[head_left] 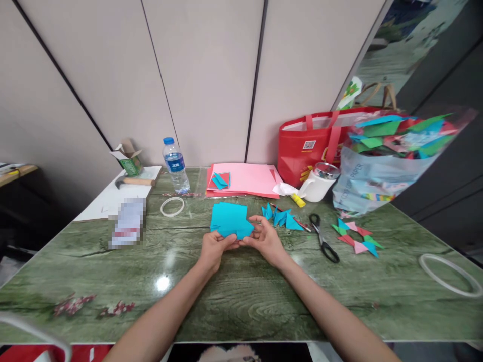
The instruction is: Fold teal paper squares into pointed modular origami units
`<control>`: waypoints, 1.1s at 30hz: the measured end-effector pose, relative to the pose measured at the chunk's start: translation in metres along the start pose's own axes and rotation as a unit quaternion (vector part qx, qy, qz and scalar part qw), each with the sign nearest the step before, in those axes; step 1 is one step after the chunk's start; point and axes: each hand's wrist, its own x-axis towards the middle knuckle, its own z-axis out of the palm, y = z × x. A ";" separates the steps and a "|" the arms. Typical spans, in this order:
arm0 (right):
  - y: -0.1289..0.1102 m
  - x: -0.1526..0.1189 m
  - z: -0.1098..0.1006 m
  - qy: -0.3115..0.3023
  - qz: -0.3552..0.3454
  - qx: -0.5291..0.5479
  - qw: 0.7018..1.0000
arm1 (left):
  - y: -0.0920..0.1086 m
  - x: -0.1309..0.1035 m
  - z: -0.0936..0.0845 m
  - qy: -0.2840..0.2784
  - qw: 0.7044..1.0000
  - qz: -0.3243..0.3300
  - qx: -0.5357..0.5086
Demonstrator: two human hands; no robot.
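Note:
Both of my hands meet at a small piece of blue paper (244, 230) above the middle of the table. My left hand (216, 247) pinches its lower left part, thumb on top. My right hand (264, 240) grips the right end between thumb and fingers. Just behind, blue paper sheets (229, 213) lie on the table, partly hidden by the held piece. Folded blue pieces (281, 217) rest to the right, beside a pencil. Farther right are black scissors (323, 238) and a ring of folded paper (356, 237) in red, green, pink and blue.
Pink and red sheets (245, 179) lie near the wall. A water bottle (176, 167), hammer (136, 182) and small green box (130, 160) stand or lie at left. At right are a white mug (319, 183), red bag (296, 151) and plastic bag of coloured paper (377, 176).

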 end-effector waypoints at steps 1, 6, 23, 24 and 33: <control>0.000 0.000 -0.001 -0.008 0.002 0.012 1.000 | 0.000 0.000 0.000 -0.002 1.000 -0.002 -0.001; 0.003 0.000 -0.005 -0.025 -0.004 0.006 1.000 | 0.001 0.000 0.000 -0.003 1.000 0.005 0.006; 0.012 0.003 -0.006 0.026 0.045 -0.043 0.998 | 0.010 0.003 -0.002 0.032 0.986 0.110 0.124; 0.011 0.003 -0.006 0.019 0.051 -0.042 0.998 | 0.011 0.003 -0.003 0.011 0.983 0.123 0.136; 0.002 0.001 -0.007 0.021 0.007 -0.048 0.999 | 0.019 0.000 -0.001 -0.037 0.984 0.061 0.165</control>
